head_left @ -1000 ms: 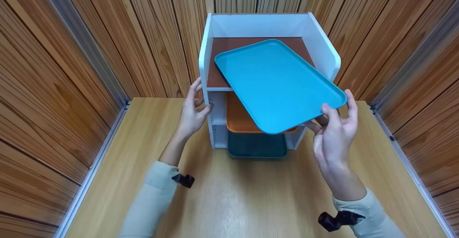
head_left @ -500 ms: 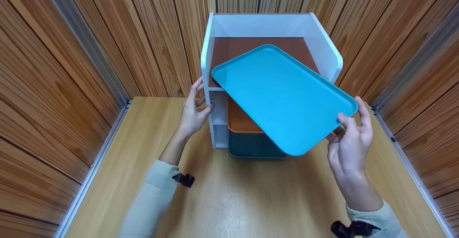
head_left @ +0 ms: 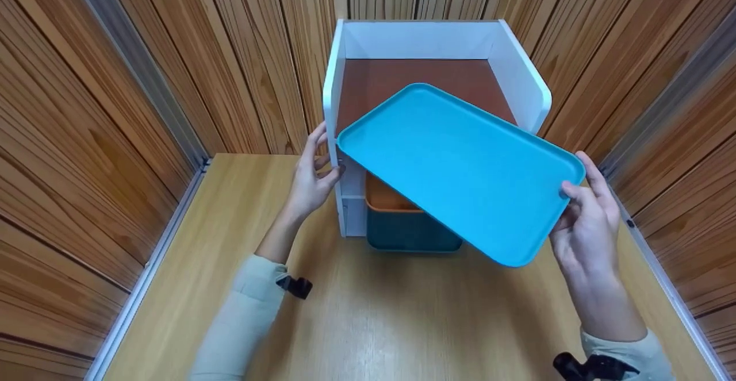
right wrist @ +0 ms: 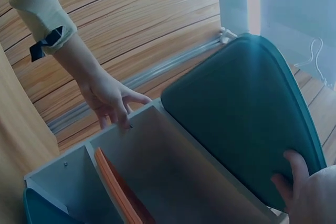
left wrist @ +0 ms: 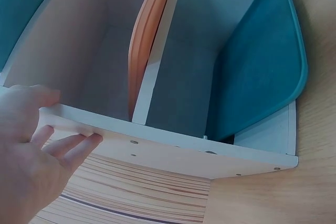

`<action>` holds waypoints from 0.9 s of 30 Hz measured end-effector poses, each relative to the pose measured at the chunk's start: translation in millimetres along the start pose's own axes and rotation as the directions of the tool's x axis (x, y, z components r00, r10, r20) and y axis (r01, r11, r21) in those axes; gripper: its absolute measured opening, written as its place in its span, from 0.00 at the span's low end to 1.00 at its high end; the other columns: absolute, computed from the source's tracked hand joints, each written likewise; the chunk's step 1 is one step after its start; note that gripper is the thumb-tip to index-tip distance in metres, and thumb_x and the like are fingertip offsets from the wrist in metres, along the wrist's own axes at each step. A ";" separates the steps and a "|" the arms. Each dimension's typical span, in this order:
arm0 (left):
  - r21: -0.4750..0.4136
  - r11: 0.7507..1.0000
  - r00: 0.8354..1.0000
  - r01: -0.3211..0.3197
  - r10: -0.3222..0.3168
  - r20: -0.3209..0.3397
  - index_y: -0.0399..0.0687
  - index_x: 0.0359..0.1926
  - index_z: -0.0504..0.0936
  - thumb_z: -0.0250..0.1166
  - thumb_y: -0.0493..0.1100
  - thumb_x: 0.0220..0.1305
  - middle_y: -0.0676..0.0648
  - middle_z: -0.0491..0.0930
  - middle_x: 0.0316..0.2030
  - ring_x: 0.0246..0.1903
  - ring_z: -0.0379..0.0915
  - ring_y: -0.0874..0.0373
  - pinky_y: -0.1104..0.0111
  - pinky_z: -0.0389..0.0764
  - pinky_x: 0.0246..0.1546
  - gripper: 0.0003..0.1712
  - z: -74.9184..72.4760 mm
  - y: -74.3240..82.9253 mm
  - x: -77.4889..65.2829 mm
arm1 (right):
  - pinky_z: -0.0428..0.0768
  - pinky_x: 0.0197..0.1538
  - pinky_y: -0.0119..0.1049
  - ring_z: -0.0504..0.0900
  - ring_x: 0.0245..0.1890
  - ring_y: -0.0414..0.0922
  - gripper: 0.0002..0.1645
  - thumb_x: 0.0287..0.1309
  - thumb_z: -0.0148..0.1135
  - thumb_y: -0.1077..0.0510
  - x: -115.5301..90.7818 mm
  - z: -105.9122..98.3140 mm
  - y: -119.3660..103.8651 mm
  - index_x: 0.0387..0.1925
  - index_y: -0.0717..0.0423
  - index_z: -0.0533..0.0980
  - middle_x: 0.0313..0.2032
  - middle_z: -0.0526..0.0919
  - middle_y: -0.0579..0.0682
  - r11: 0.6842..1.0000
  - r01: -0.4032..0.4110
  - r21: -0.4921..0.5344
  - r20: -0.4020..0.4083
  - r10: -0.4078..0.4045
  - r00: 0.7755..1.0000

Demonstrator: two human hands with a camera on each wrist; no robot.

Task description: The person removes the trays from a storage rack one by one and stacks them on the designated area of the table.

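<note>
My right hand [head_left: 591, 226] pinches a blue rectangular tray [head_left: 460, 168] by its right end, thumb on top and fingers beneath. The tray is held aslant over the front of a white shelf unit [head_left: 526, 82], its left corner by the unit's left panel. That panel's front edge is gripped by my left hand [head_left: 310, 181]; in the left wrist view the thumb lies inside and the fingers [left wrist: 79, 148] outside. An orange tray [head_left: 388, 194] sits on the middle shelf, partly covered by the blue one. Lower down, a dark teal tray [head_left: 411, 231] sticks out of the bottom compartment.
The unit's top level has a brown surface [head_left: 425, 70] with white walls on three sides. It stands on a wooden table [head_left: 356, 323] against wood-plank walls [head_left: 259, 53]. Metal rails [head_left: 146, 272] run along the table's sides.
The blue tray has come toward me and to the right with my right hand, turning and uncovering more of the brown top. My left hand keeps its place on the panel.
</note>
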State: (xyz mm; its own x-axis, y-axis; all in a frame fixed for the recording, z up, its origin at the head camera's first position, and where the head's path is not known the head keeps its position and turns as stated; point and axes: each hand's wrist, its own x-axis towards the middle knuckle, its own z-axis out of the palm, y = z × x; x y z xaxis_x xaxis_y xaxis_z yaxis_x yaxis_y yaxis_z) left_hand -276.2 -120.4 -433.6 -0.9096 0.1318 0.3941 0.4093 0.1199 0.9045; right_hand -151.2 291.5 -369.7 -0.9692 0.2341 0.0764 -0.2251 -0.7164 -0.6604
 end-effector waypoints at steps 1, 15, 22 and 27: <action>0.002 1.000 1.000 -0.001 0.001 0.000 0.49 0.90 0.53 0.64 0.27 0.79 0.34 0.64 0.83 0.80 0.73 0.30 0.38 0.83 0.72 0.47 0.2 -0.3 0.1 | 0.94 0.55 0.49 0.97 0.56 0.50 0.30 0.83 0.54 0.70 1.1 -3.0 -2.5 0.78 0.50 0.70 0.60 0.88 0.53 1.000 -0.019 0.006 0.023 0.019 1.000; 0.028 1.000 1.000 0.004 -0.004 0.014 0.52 0.90 0.52 0.65 0.33 0.82 0.35 0.62 0.84 0.82 0.69 0.29 0.36 0.82 0.72 0.47 -0.4 -1.3 -0.4 | 0.95 0.57 0.50 0.96 0.57 0.53 0.26 0.88 0.45 0.65 17.4 -25.9 -27.1 0.77 0.48 0.71 0.59 0.88 0.54 0.978 -0.192 -0.081 0.245 0.206 0.947; 0.023 1.000 1.000 0.014 -0.015 0.011 0.53 0.90 0.52 0.63 0.29 0.81 0.35 0.61 0.84 0.83 0.67 0.28 0.35 0.80 0.73 0.47 -0.1 -0.5 -0.4 | 0.94 0.58 0.49 0.96 0.58 0.54 0.28 0.89 0.41 0.65 19.3 -32.8 -33.3 0.79 0.47 0.71 0.65 0.87 0.54 0.965 -0.238 -0.106 0.316 0.260 0.912; 0.030 0.999 1.000 0.013 -0.014 0.005 0.52 0.90 0.54 0.63 0.27 0.80 0.35 0.64 0.84 0.82 0.70 0.29 0.33 0.81 0.72 0.47 0.6 0.2 -0.5 | 0.94 0.59 0.49 0.96 0.58 0.54 0.29 0.89 0.34 0.67 19.4 -34.6 -36.1 0.79 0.52 0.71 0.62 0.88 0.57 0.956 -0.278 -0.094 0.445 0.290 0.847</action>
State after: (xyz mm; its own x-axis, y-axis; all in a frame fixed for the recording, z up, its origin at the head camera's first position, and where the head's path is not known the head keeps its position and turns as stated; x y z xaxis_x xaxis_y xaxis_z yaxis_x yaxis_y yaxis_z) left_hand -275.7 -119.9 -433.7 -0.9146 0.1350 0.3811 0.3991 0.1510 0.9044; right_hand -158.4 344.7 -370.2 -0.9310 -0.3019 0.2053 0.0640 -0.6885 -0.7224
